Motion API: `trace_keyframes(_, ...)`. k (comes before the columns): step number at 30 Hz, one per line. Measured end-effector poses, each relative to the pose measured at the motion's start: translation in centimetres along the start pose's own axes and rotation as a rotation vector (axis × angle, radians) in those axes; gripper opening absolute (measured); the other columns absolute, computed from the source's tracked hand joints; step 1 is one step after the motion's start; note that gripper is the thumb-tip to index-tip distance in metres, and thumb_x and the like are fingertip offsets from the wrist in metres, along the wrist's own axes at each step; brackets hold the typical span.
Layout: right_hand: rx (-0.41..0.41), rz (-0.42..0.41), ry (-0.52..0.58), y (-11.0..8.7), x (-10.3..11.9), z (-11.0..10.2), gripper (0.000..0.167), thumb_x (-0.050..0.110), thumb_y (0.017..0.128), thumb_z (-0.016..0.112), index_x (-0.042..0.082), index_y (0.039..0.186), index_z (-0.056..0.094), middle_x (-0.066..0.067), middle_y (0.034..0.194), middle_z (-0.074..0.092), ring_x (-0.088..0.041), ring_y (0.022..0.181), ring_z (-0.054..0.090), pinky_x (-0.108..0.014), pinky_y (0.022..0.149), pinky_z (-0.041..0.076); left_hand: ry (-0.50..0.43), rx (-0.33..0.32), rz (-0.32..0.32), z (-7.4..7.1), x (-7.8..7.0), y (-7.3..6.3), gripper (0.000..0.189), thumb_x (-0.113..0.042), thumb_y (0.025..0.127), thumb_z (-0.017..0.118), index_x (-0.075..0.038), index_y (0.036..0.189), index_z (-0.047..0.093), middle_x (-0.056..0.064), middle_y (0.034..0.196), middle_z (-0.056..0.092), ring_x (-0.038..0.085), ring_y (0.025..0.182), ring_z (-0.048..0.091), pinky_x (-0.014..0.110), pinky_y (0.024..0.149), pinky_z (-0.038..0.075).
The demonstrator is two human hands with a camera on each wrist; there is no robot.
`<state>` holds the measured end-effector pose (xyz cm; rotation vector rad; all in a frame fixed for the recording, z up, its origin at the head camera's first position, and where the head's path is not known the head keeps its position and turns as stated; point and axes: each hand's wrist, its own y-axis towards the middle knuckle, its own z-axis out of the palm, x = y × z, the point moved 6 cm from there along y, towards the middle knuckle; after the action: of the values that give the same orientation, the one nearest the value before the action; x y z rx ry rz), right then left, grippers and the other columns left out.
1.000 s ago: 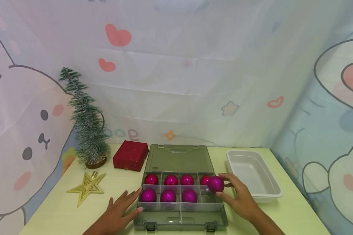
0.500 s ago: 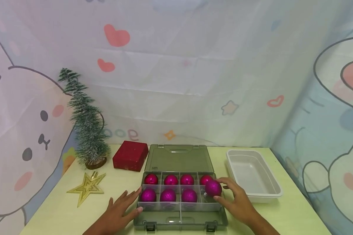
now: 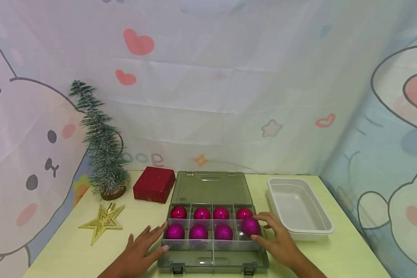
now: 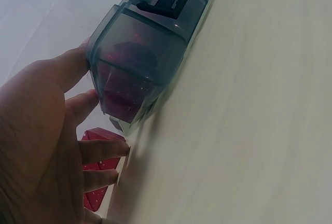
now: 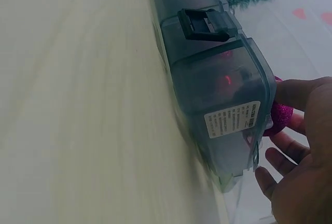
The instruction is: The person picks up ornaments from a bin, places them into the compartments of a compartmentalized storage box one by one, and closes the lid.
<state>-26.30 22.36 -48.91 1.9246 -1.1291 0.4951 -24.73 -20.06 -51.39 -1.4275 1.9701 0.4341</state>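
Note:
A smoky plastic divider box [image 3: 187, 256] lies with its lid [image 3: 212, 189] folded back. Four shiny red-pink balls fill its back row, such as this bauble [image 3: 202, 212]; three glittery purple ones, such as this bauble [image 3: 199, 231], sit in the row before it. My right hand [image 3: 279, 241] pinches another glittery purple bauble [image 3: 250, 225] between thumb and fingers, over the rightmost compartment of that second row. This bauble [image 5: 281, 116] also shows behind the box rim in the right wrist view. My left hand [image 3: 137, 249] touches the box's left side with fingers extended.
A small frosted tree [image 3: 105, 154] stands at the back left, with a gold star [image 3: 104, 222] lying before it. A red glittery block [image 3: 154, 184] sits left of the lid. To the right is a white tray [image 3: 328, 227]. A printed cloth hangs behind.
My right hand has moved slightly left and down, bringing the purple bauble lower over the rightmost compartment. The left hand stays in place at the box.

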Motion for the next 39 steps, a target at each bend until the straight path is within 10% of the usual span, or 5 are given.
trace_keyframes(25,-0.037,0.227,0.007,-0.02,-0.17,0.87,0.035,0.020,0.091,0.090,0.024,0.122,0.075,0.009,0.127,0.074,-0.015,0.125,0.061,-0.042,0.102,0.051,0.001,-0.003,0.005,-0.05,0.02,0.09,0.074,-0.051,0.110,0.060,-0.025,0.174,0.033,0.023,0.173,0.043,0.066,0.162,0.020,0.099,0.110,-0.006)
trace_keyframes(39,-0.067,0.176,-0.025,-0.07,0.18,0.95,0.030,0.012,0.091,0.088,0.025,0.116,0.078,0.011,0.122,0.075,-0.005,0.117,0.063,-0.033,0.096,0.053,-0.042,0.017,0.004,0.14,0.27,0.22,0.074,-0.049,0.111,0.060,-0.027,0.175,0.031,0.017,0.178,0.035,0.067,0.162,0.014,0.099,0.108,-0.007)
